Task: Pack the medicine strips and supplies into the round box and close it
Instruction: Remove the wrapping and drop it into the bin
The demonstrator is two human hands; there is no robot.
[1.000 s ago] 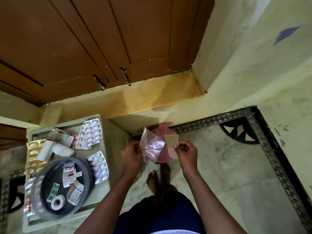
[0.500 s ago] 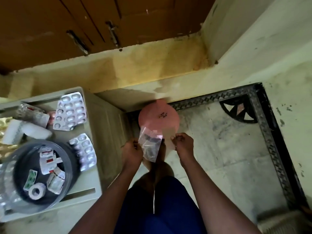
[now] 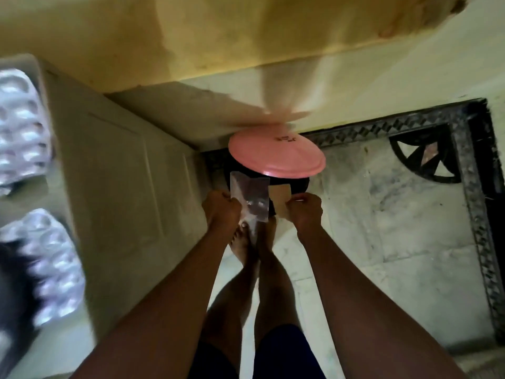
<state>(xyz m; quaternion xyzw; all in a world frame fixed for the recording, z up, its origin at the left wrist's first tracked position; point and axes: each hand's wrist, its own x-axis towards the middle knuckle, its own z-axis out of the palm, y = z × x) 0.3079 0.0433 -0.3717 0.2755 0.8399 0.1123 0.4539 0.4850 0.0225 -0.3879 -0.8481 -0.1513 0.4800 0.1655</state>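
Note:
My left hand [image 3: 220, 210] pinches the left edge of a small clear plastic pouch [image 3: 249, 198] held out in front of me. My right hand [image 3: 304, 212] grips a tan adhesive strip [image 3: 279, 200] beside the pouch's right edge. Just beyond both hands, on the floor, a pink round lid [image 3: 276, 157] rests tilted on a dark container. Silver medicine strips [image 3: 21, 132] lie blurred on the pale table [image 3: 114, 187] at the far left, a second silver strip [image 3: 52, 266] below them. The dark round box [image 3: 8, 283] is only a sliver at the left edge.
The table's side panel drops to a marble floor [image 3: 382, 228] with a black patterned border [image 3: 470, 187]. A yellow wall base [image 3: 246, 36] runs across the top. My bare feet [image 3: 254, 242] stand directly under the hands.
My view has tilted down and to the right, pushing the table and round box almost off the left edge. Both hands keep hold of the pouch and strip, now lower against the pink lid.

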